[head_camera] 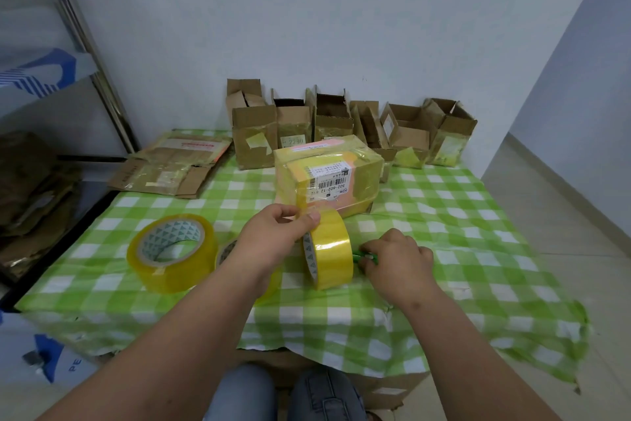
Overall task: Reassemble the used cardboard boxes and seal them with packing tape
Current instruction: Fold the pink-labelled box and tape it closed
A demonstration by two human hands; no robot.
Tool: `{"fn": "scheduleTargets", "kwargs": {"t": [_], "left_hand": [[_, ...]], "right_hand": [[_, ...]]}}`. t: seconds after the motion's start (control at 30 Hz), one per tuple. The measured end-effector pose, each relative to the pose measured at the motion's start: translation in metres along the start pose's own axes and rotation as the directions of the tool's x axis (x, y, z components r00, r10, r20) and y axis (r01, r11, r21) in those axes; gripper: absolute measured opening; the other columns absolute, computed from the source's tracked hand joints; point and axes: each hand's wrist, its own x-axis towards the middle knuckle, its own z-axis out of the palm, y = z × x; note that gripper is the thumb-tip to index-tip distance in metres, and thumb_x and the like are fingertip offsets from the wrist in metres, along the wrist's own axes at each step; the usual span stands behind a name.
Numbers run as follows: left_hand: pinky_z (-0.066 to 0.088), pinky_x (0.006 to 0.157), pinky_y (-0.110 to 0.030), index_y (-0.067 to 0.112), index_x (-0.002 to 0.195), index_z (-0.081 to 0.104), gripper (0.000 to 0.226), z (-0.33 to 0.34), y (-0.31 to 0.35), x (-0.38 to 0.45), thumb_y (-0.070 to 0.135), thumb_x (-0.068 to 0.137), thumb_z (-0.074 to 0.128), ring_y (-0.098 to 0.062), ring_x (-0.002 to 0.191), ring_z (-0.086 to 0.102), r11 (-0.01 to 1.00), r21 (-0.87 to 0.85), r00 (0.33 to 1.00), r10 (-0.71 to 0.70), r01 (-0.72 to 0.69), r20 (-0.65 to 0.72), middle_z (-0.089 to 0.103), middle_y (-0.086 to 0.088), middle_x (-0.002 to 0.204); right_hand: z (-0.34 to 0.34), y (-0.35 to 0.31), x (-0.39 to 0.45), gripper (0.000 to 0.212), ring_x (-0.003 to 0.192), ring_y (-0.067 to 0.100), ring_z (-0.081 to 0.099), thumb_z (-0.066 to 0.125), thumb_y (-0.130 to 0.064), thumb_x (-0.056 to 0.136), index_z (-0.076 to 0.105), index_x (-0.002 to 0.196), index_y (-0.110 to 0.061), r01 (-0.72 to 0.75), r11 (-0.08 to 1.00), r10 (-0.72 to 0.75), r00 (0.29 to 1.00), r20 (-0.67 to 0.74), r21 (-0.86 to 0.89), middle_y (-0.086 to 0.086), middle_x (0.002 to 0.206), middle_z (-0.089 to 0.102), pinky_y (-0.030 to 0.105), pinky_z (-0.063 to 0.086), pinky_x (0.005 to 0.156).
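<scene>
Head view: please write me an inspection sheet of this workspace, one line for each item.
Surface: green checked cloth, wrinkled, front edge torn.
Job's things: taped box in the centre; open boxes in a row by the wall; flattened cardboard at back left; upright tape roll; second tape roll lying flat; a third partly hidden behind the left forearm.
Clutter: nothing seen.
Grippers: left hand holds the upright roll's top; right hand grips a small green tool.
Cables: nothing seen.
Surroundings: pale wall, metal rack at left.

tape roll (pixel 328 250) yellow | tablecloth (pixel 444 215) green-white check | boxes (pixel 341 120) brown
</scene>
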Motion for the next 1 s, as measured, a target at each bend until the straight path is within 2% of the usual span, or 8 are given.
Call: {"fn": "scheduleTargets", "kwargs": {"t": [0.17, 0.23, 0.33, 0.47, 0.63, 0.77, 0.87, 1.0], "left_hand": [[0.045, 0.080, -0.028, 0.019, 0.105, 0.070, 0.030, 0.000, -0.004, 0.000, 0.037, 0.082, 0.077, -0.014, 0.098, 0.063, 0.999, -0.050, 1.000, -0.009, 0.009, 0.010, 0.070, 0.000, 0.108], [0.044, 0.076, -0.025, 0.019, 0.104, 0.070, 0.028, 0.001, -0.006, 0.000, 0.036, 0.083, 0.076, -0.015, 0.100, 0.063, 0.997, -0.081, 1.000, -0.009, 0.009, 0.006, 0.070, 0.000, 0.108], [0.041, 0.072, -0.021, 0.020, 0.104, 0.069, 0.026, 0.004, -0.008, 0.000, 0.034, 0.084, 0.076, -0.012, 0.100, 0.064, 0.993, -0.122, 1.000, -0.003, 0.001, -0.009, 0.071, 0.001, 0.106], [0.041, 0.072, -0.022, 0.022, 0.103, 0.069, 0.022, 0.006, -0.010, -0.001, 0.031, 0.084, 0.076, -0.013, 0.100, 0.065, 0.989, -0.148, 1.000, 0.010, -0.014, -0.024, 0.071, 0.001, 0.104], [0.043, 0.077, -0.027, 0.023, 0.100, 0.070, 0.021, 0.005, -0.013, 0.000, 0.032, 0.082, 0.077, -0.017, 0.101, 0.066, 0.987, -0.158, 0.999, 0.020, -0.023, -0.025, 0.072, -0.001, 0.103], [0.048, 0.084, -0.031, 0.023, 0.097, 0.070, 0.021, 0.006, -0.015, 0.001, 0.033, 0.081, 0.078, -0.018, 0.100, 0.066, 0.987, -0.155, 0.999, 0.031, -0.034, -0.025, 0.073, 0.000, 0.098], [0.050, 0.092, -0.036, 0.024, 0.096, 0.071, 0.019, 0.005, -0.015, 0.001, 0.033, 0.080, 0.078, -0.019, 0.101, 0.067, 0.988, -0.151, 0.999, 0.033, -0.035, -0.021, 0.074, 0.001, 0.097], [0.050, 0.085, -0.030, 0.026, 0.094, 0.071, 0.018, 0.006, -0.015, 0.001, 0.034, 0.080, 0.079, -0.018, 0.101, 0.066, 0.989, -0.145, 0.999, 0.028, -0.031, -0.023, 0.073, 0.000, 0.099]], "right_hand": [[-0.003, 0.001, -0.001, 0.014, 0.108, 0.021, 0.055, 0.051, -0.025, 0.097, 0.053, 0.109, -0.031, -0.017, 0.998, 0.022, 0.996, -0.085, 0.059, -0.006, 0.104, 0.057, 0.038, 0.032, 0.094], [-0.009, 0.004, -0.001, 0.007, 0.087, 0.024, 0.059, 0.049, -0.024, 0.099, 0.044, 0.099, -0.028, -0.027, 0.980, 0.048, 0.993, -0.105, 0.199, -0.005, 0.087, 0.060, 0.038, 0.041, 0.086], [-0.023, 0.001, -0.004, 0.009, 0.072, 0.024, 0.061, 0.053, -0.025, 0.098, 0.045, 0.098, -0.028, 0.043, 0.898, 0.033, 0.986, -0.163, 0.438, 0.000, 0.084, 0.062, 0.041, 0.053, 0.068], [-0.044, -0.014, -0.007, 0.011, 0.063, 0.014, 0.054, 0.056, -0.025, 0.098, 0.052, 0.096, -0.035, 0.168, 0.811, -0.061, 0.977, -0.204, 0.561, -0.004, 0.077, 0.058, 0.030, 0.043, 0.054], [-0.060, -0.031, -0.002, 0.011, 0.067, 0.013, 0.052, 0.045, -0.030, 0.102, 0.054, 0.107, -0.035, 0.247, 0.819, -0.199, 0.969, -0.147, 0.519, -0.007, 0.076, 0.055, 0.031, 0.039, 0.059], [-0.067, -0.044, 0.003, 0.016, 0.086, 0.018, 0.056, 0.044, -0.028, 0.102, 0.054, 0.114, -0.029, 0.334, 0.895, -0.307, 0.942, -0.136, 0.294, -0.006, 0.094, 0.058, 0.039, 0.046, 0.080], [-0.071, -0.049, 0.007, 0.017, 0.089, 0.017, 0.052, 0.048, -0.029, 0.100, 0.058, 0.113, -0.030, 0.344, 0.920, -0.319, 0.936, -0.149, 0.188, -0.008, 0.097, 0.056, 0.042, 0.044, 0.089], [-0.077, -0.056, 0.014, 0.017, 0.101, 0.019, 0.054, 0.050, -0.031, 0.098, 0.061, 0.111, -0.034, 0.349, 0.936, -0.339, 0.930, -0.142, 0.052, -0.008, 0.104, 0.058, 0.046, 0.039, 0.097]]}}
